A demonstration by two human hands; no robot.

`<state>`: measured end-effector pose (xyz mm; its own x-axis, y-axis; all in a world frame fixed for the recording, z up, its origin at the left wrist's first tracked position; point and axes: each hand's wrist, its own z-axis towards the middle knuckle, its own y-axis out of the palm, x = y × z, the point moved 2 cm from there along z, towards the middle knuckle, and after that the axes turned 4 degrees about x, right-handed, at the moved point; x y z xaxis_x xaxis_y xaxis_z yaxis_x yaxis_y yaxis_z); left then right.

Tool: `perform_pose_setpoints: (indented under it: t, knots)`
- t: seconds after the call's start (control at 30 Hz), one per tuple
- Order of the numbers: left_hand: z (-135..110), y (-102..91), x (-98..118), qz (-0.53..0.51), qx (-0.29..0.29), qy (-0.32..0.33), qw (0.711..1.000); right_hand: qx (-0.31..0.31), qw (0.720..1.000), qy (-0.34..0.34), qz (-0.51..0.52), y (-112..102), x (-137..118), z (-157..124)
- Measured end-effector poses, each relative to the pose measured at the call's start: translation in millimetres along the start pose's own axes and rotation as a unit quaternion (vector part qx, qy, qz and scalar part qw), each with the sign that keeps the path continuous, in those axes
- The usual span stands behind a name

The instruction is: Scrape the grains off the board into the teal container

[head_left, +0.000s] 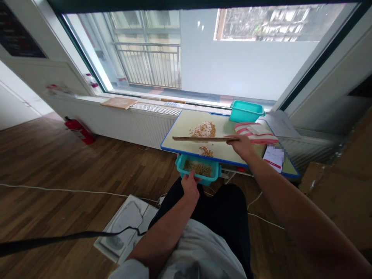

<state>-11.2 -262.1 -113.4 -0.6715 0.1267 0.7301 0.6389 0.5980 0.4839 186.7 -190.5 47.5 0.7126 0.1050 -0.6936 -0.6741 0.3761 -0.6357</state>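
Observation:
My right hand (243, 145) is closed on one end of a long flat wooden stick (203, 138), which lies level across a small blue-edged table (186, 122). A large heap of grain (203, 130) lies behind the stick and a smaller heap (205, 151) sits near the table's front edge. My left hand (190, 185) grips the near rim of a teal tray (198, 169) held just under that edge, with grain inside it.
A second teal bin (245, 111) stands at the table's back, beside a red-and-white striped cloth (255, 133) and a paper (274, 157). A radiator and wide window lie behind. A red fire extinguisher (79, 130), cables and a flat white thing (124, 228) are on the wooden floor.

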Motion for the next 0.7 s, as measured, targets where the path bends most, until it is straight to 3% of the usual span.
perform_pose_setpoints:
  t: [0.13,0.27,0.6,0.7]
  knots:
    - [-1.7,0.5,0.9,0.003,-0.004,-0.007,1.0,0.065,0.992,0.004,-0.104,-23.8,21.0,-6.0]
    - [-2.3,1.3,2.1,0.005,0.002,-0.011,1.0,0.084,0.985,-0.005,-0.148,-29.4,39.5,-9.8]
    - [-2.8,1.2,9.0,-0.003,0.007,-0.012,1.0,0.172,0.981,0.081,0.032,-41.1,76.5,2.5]
    - [-1.5,1.0,8.8,-0.005,0.017,-0.014,1.0,0.182,0.98,0.082,0.023,-47.6,82.3,-2.1]
